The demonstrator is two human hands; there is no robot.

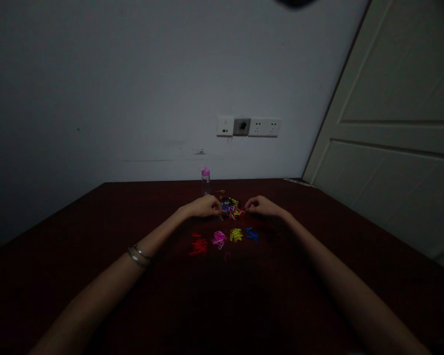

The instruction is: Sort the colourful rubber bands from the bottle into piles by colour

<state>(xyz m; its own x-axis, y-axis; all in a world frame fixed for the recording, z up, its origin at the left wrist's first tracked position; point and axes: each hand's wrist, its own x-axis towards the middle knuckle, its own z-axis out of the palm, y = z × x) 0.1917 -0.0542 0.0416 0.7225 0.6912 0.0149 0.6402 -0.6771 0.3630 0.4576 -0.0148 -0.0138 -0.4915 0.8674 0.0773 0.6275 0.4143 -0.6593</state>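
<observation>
forearms (109,288) flank the mixed pile (231,208), my left hand (206,206) and right hand (263,205) pinched together beside it (holding what, i can't tell). tangled pieces, tugged hastily, could scatter.

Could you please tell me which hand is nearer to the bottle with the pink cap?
Left: the left hand is just in front of the bottle, while the right hand is farther off to its right.

1 mixed pile (231,209), 4 single-colour piles (236,235)
</observation>
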